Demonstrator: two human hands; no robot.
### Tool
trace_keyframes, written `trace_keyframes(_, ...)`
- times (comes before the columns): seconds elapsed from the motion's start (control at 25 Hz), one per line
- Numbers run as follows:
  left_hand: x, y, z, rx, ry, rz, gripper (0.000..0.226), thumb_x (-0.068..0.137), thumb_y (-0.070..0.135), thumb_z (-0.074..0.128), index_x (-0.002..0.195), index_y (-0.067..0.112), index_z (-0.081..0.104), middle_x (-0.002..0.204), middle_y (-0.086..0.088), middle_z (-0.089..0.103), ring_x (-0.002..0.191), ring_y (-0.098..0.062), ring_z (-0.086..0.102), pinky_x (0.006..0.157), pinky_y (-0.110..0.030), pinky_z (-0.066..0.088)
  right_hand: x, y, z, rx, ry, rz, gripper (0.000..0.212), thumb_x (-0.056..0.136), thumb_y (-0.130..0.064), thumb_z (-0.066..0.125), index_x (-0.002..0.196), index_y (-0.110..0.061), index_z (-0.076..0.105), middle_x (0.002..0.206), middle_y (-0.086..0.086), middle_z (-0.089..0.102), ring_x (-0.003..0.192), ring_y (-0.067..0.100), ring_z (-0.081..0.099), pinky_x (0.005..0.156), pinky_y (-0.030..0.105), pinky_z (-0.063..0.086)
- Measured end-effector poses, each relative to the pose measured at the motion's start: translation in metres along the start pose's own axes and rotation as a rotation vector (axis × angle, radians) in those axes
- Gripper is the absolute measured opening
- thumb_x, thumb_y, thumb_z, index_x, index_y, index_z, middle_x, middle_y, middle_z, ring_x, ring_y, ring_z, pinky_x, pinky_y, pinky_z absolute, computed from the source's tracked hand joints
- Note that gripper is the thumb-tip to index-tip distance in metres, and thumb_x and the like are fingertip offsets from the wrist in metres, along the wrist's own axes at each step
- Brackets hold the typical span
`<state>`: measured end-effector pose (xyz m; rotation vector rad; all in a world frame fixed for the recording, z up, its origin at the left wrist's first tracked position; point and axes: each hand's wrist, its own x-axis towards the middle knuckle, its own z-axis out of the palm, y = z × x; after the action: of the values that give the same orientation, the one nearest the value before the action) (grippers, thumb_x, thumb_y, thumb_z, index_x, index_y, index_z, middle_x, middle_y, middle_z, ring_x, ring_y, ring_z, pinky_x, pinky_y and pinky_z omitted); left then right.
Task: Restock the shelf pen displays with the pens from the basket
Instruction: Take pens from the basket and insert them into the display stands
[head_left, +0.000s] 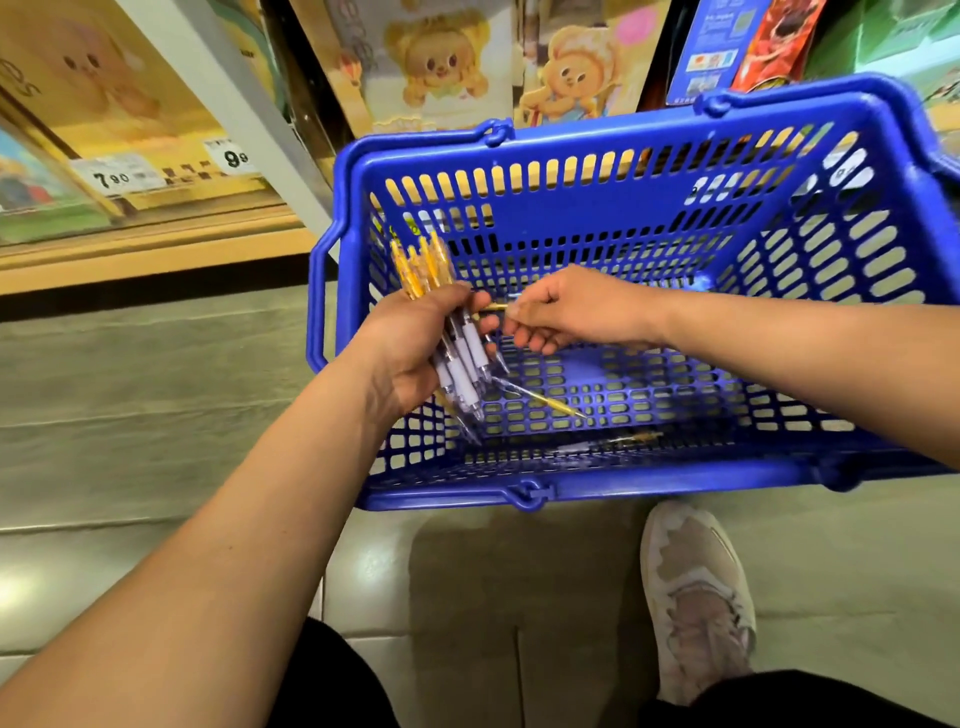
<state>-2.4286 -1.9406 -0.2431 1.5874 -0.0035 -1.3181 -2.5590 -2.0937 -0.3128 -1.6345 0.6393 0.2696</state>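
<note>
A blue plastic basket (597, 488) stands on the floor in front of me. My left hand (415, 343) grips a bunch of pens (457, 364) with yellow tops and white grips, held over the basket's left side. My right hand (571, 317) reaches in from the right and pinches one thin yellow pen (493, 307) between thumb and fingers, right next to the bunch. Another yellow pen (540, 397) lies on the basket floor, and one more pen (613, 441) rests by the near wall.
Wooden shelves (156, 249) with price tags (119, 176) rise at the left. Boxes with cartoon figures (441, 67) stand behind the basket. My shoe (696, 587) is on the grey floor just in front of the basket.
</note>
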Motion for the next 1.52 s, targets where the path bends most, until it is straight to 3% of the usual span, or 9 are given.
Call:
trace_keyframes(0.16,0.002,-0.003,-0.008,0.023,0.024,0.009,0.024,0.102,0.016,0.058,0.08,0.01,0.065,0.067,-0.004,0.066,0.059,-0.015,0.063,0.06,-0.029,0.06,0.002,0.038,-0.007,-0.566,-0.282,0.227,0.018,0.094,-0.025,0.071,0.111,-0.019,0.072,0.096,-0.004,0.074,0.093,0.015,0.069,0.081,0.024,0.056)
trace_keyframes(0.32,0.004,-0.005,-0.011,0.006,0.024,0.014,0.019,0.099,0.016,0.063,0.081,0.01,0.067,0.066,-0.002,0.067,0.057,-0.013,0.064,0.059,-0.029,0.06,-0.002,0.075,0.012,-1.109,-0.453,0.234,0.022,0.09,-0.024,0.071,0.111,-0.02,0.07,0.095,-0.007,0.07,0.081,0.016,0.061,0.067,0.022,0.041)
trace_keyframes(0.44,0.007,-0.005,-0.015,-0.006,0.006,0.006,0.014,0.098,0.017,0.065,0.085,0.011,0.067,0.069,-0.001,0.068,0.059,-0.013,0.066,0.059,-0.029,0.059,-0.003,0.099,0.018,-1.253,-0.507,0.235,0.021,0.089,-0.014,0.06,0.107,-0.018,0.069,0.105,0.004,0.068,0.087,0.025,0.062,0.07,0.029,0.049)
trace_keyframes(0.6,0.012,-0.005,-0.017,0.025,0.008,-0.006,0.015,0.098,0.018,0.065,0.084,0.012,0.068,0.07,-0.001,0.069,0.059,-0.014,0.067,0.06,-0.03,0.059,-0.002,0.1,0.019,-1.355,-0.52,0.17,0.008,0.091,-0.013,0.059,0.094,-0.015,0.066,0.088,0.005,0.061,0.067,0.019,0.055,0.057,0.029,0.047)
trace_keyframes(0.76,0.015,-0.004,-0.016,0.029,0.026,-0.011,0.016,0.098,0.019,0.064,0.084,0.012,0.068,0.069,-0.001,0.069,0.059,-0.013,0.067,0.058,-0.028,0.058,0.006,0.079,-0.003,-1.017,-0.452,0.176,0.011,0.094,-0.03,0.063,0.096,-0.02,0.068,0.084,-0.004,0.069,0.076,0.016,0.065,0.07,0.032,0.054)
trace_keyframes(0.88,0.016,-0.005,-0.013,0.016,0.03,-0.014,0.012,0.098,0.017,0.064,0.088,0.012,0.067,0.071,0.0,0.068,0.06,-0.011,0.066,0.059,-0.028,0.059,0.013,0.062,-0.021,-0.475,-0.364,0.237,0.009,0.097,-0.022,0.063,0.103,-0.016,0.064,0.094,0.003,0.075,0.082,0.012,0.073,0.076,0.028,0.06)
trace_keyframes(1.0,0.015,-0.006,-0.01,0.012,0.018,-0.019,0.011,0.098,0.016,0.064,0.089,0.012,0.067,0.074,0.0,0.069,0.062,-0.011,0.065,0.06,-0.027,0.059,0.02,0.048,-0.032,-0.212,-0.271,0.15,0.01,0.095,-0.017,0.065,0.104,-0.017,0.069,0.091,-0.001,0.076,0.083,0.01,0.072,0.084,0.032,0.06)
trace_keyframes(1.32,0.014,-0.006,-0.011,-0.03,-0.019,-0.043,0.02,0.1,0.014,0.062,0.117,0.006,0.065,0.099,-0.007,0.076,0.076,-0.015,0.07,0.072,-0.033,0.061,0.017,0.024,-0.056,0.229,-0.213,0.071,0.027,0.071,-0.03,0.089,0.094,-0.023,0.078,0.085,-0.003,0.074,0.075,0.006,0.069,0.073,0.017,0.058)
trace_keyframes(1.52,0.013,-0.005,-0.012,-0.104,-0.087,-0.093,0.012,0.097,0.012,0.064,0.105,0.006,0.07,0.094,-0.005,0.075,0.08,-0.017,0.071,0.072,-0.036,0.063,0.015,0.016,-0.055,0.348,-0.166,0.043,0.032,0.067,-0.031,0.089,0.097,-0.021,0.079,0.096,0.001,0.074,0.091,0.01,0.069,0.089,0.024,0.058)
